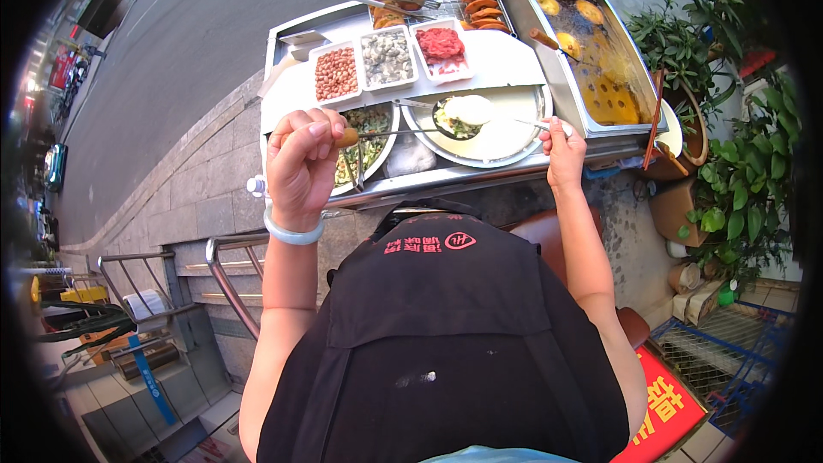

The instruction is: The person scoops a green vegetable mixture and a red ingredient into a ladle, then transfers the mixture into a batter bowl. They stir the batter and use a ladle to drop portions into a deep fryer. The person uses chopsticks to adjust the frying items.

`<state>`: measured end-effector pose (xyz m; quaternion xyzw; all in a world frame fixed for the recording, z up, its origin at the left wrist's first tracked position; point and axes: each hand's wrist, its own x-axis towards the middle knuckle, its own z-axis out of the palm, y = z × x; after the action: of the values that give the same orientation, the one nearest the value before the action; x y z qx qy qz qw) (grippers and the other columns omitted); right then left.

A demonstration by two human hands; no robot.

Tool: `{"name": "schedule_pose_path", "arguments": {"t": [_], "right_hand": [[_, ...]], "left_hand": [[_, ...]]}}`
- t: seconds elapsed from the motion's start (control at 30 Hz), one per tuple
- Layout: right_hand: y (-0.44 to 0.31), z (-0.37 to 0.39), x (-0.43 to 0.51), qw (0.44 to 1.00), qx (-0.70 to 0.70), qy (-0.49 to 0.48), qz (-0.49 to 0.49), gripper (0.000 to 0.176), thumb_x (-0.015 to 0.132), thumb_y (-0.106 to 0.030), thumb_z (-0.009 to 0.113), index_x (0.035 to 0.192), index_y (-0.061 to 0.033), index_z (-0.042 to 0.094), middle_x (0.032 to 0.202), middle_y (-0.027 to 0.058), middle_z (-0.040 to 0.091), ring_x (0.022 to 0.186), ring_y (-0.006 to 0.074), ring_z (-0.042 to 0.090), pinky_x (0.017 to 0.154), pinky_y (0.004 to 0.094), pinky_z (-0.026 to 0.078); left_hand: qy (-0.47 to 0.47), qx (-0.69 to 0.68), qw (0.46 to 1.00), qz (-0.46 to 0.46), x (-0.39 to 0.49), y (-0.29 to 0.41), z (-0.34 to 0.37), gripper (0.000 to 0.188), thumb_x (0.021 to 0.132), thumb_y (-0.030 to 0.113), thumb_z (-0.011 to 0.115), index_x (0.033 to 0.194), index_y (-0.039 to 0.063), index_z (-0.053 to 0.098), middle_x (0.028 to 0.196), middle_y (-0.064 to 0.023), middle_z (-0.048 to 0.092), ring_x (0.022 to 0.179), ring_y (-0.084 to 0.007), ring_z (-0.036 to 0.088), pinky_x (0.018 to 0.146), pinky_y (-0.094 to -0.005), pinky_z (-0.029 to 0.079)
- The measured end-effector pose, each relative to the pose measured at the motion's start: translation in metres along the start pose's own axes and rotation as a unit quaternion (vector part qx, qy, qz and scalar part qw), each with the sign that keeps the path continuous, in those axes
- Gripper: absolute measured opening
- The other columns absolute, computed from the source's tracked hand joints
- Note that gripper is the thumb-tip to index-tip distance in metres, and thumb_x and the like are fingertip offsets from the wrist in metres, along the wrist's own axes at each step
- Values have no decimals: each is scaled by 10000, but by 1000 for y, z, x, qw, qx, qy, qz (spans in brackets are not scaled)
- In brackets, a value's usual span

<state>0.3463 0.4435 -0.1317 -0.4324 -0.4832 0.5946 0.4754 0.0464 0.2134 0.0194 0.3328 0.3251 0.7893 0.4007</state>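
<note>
My left hand (pixel 303 157) grips the wooden handle (pixel 347 137) of a flat ladle. Its dark round head (pixel 458 134) carries chopped greens partly covered by pale batter (pixel 468 109). My right hand (pixel 566 149) holds a metal spoon (pixel 540 123) by its handle; the spoon's bowl seems hidden in the batter on the ladle. Beneath both is a wide metal basin (pixel 514 153) of creamy batter. Left of it, partly behind my left hand, a second basin (pixel 389 141) holds chopped vegetables with metal tongs (pixel 352 170) in it.
White trays hold peanuts (pixel 335 72), oysters or similar shellfish (pixel 387 56) and red raw meat (pixel 440 45). Fried cakes (pixel 482 3) and tongs (pixel 392 1) lie on a wire rack behind. At right, a fryer (pixel 607 93) of oil holds several cakes and a wooden-handled ladle (pixel 545 38).
</note>
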Motion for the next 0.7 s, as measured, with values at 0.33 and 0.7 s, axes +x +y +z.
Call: {"name": "schedule_pose_path", "arguments": {"t": [0.33,0.7], "right_hand": [[4,43,3,980,-148,-42,-124,231,986,-239,609,964,-33,711,666,-9,631,586,43,543,558,225,469],[5,-3,45,980,-126,46,-148,231,997,-223,585,952,-28,701,667,-23,605,588,35,513,543,212,425]], "left_hand": [[-15,13,1000,1,-8,-3,9,282,865,3,559,614,82,456,640,-36,458,812,-199,508,942,-381,420],[-33,34,999,20,-21,3,10,289,866,30,555,612,98,434,642,-30,445,833,-195,502,1030,-409,409]]}}
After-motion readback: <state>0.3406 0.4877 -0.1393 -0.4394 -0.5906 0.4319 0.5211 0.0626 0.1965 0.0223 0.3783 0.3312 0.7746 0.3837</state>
